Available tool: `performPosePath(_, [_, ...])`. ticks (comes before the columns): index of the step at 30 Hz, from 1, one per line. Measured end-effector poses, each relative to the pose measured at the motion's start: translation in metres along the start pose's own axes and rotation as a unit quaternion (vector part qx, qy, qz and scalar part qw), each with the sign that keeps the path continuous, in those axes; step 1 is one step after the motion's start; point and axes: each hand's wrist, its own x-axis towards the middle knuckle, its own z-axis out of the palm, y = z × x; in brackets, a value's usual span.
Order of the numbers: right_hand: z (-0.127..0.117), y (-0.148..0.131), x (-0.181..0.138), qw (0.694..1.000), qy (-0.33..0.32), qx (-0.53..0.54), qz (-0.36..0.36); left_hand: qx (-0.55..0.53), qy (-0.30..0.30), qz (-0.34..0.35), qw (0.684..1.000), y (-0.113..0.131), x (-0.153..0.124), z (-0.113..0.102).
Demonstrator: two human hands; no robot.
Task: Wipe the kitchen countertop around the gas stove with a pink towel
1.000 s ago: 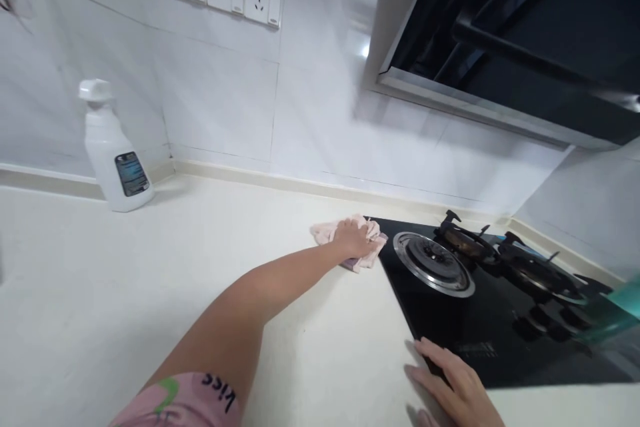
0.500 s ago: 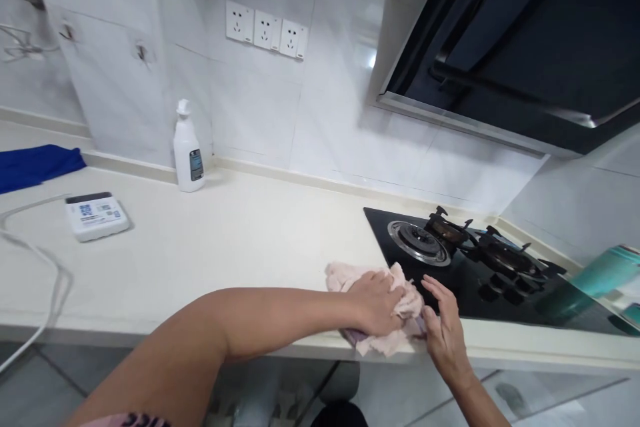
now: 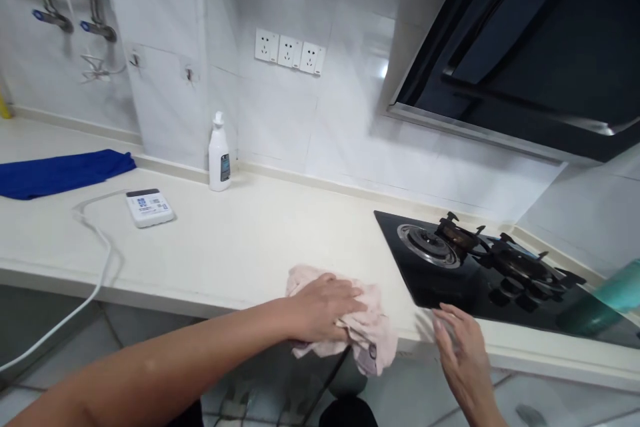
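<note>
A crumpled pale pink cloth [image 3: 373, 327] lies at the front edge of the counter, part of it hanging over the edge. My left hand [image 3: 327, 307] rests on top of the cloth, its fingers curled into the fabric. My right hand [image 3: 463, 350] hovers at the counter's front edge, just in front of the black gas hob [image 3: 467, 290]. Its thumb and fingers are apart, with nothing in them. Some of the cloth is hidden under my left hand.
A white spray bottle [image 3: 219, 157] stands by the wall. Left of it are a white device with a cable [image 3: 150, 208] and a blue cloth [image 3: 65, 172]. The range hood [image 3: 520, 47] overhangs the hob. A green object [image 3: 613, 297] is at the right edge.
My left hand has moved the pink cloth left, away from the hob, along the counter's front edge. My right hand has stayed near the hob's front, now slightly lower. The view has shifted left.
</note>
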Motion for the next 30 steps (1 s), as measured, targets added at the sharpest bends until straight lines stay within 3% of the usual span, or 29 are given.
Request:
performPosePath(4, [-0.031,0.032,-0.036,0.999,-0.006,-0.024,-0.024,0.037,0.000,-0.172,0.984,-0.041,-0.038,-0.029])
performPosePath(7, [-0.044,0.029,-0.043,0.999,-0.025,-0.029,0.021,0.064,0.011,-0.270,0.961,-0.070,-0.039,-0.047])
performPosePath(9, [-0.036,0.001,-0.033,0.999,-0.021,0.006,0.041,0.076,0.019,-0.306,0.949,-0.076,-0.029,-0.049])
performPosePath(11, [-0.016,-0.042,-0.013,0.997,-0.018,0.061,0.031,0.081,0.019,-0.310,0.947,-0.066,-0.017,-0.042])
performPosePath(14, [0.024,-0.112,0.022,0.991,-0.070,0.102,-0.041,0.078,0.016,-0.263,0.962,-0.032,-0.009,-0.028])
performPosePath(17, [0.061,-0.159,0.049,0.981,-0.111,0.108,-0.115,0.079,0.028,-0.211,0.974,-0.004,-0.021,-0.023])
performPosePath(21, [0.089,-0.187,0.062,0.968,-0.149,0.100,-0.174,0.091,0.107,-0.202,0.969,-0.014,-0.074,-0.042])
performPosePath(26, [0.091,-0.195,0.046,0.950,-0.209,0.076,-0.218,0.128,0.218,-0.310,0.917,-0.074,-0.172,-0.075])
performPosePath(30, [0.085,-0.179,0.036,0.934,-0.261,-0.019,-0.244,0.155,0.251,-0.383,0.875,-0.109,-0.232,-0.080])
